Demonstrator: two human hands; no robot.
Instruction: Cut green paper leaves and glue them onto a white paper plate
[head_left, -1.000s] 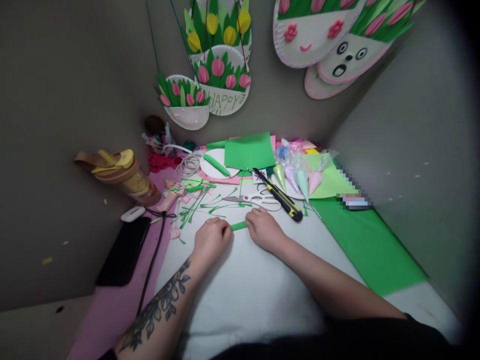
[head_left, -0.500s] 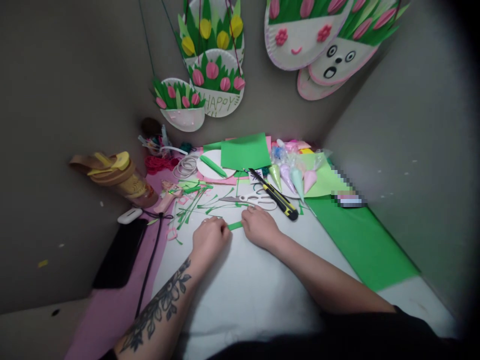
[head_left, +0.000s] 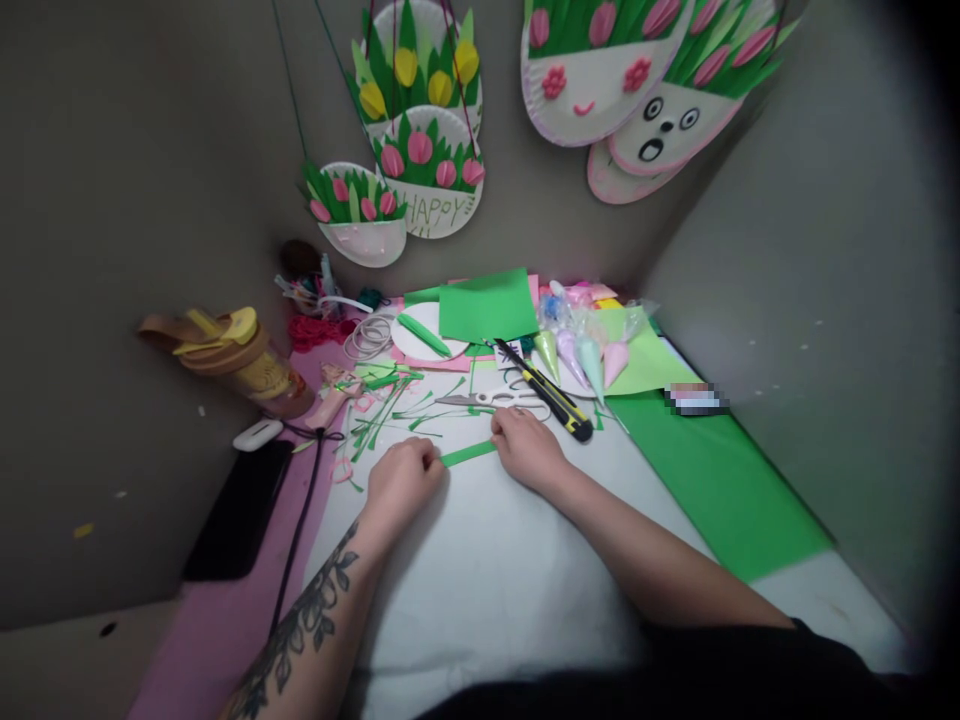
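A narrow green paper strip [head_left: 470, 454] stretches between my two hands, just above or on the white table surface. My left hand [head_left: 405, 478] is closed on the strip's left end, its fingertips curled under and partly hidden. At the other end, my right hand [head_left: 529, 450] pinches the strip with bent fingers. Just beyond the hands lie white-handled scissors [head_left: 495, 398] and a black and yellow utility knife [head_left: 551, 395]. Thin green paper offcuts [head_left: 382, 415] are scattered past my left hand.
Green paper sheets [head_left: 491, 305], a white paper plate [head_left: 409, 345] and bags of coloured clay or cream [head_left: 591, 360] crowd the back. A tumbler [head_left: 247, 365] and a phone [head_left: 238, 510] stand and lie at left. Decorated plate baskets [head_left: 431, 205] hang on the wall.
My hands have moved apart, the left one leftward and slightly nearer, the right one a little rightward. More of the green strip shows between them. The view has shifted slightly.
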